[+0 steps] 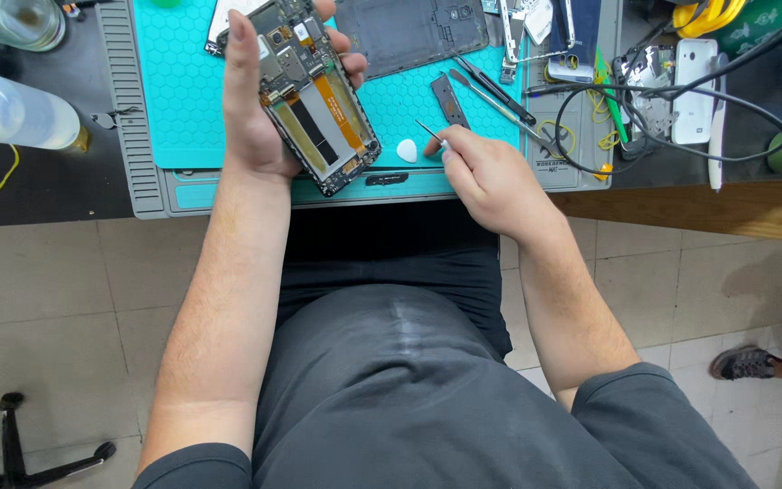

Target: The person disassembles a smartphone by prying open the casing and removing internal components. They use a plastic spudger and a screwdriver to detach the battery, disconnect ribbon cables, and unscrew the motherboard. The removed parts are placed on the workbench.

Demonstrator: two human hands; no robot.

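The left hand [255, 109] gripped an opened phone [314, 91], thumb along its left edge and fingers [350, 63] curled round the right edge, its exposed circuit board and orange ribbon facing up. The right hand [491, 177] had its fingers pinched together on a thin metal tool [429, 132], tip pointing towards the phone. A white pick [406, 150] lay on the teal mat [174, 81], just left of those fingertips, and tweezers [495, 91] lay beyond them
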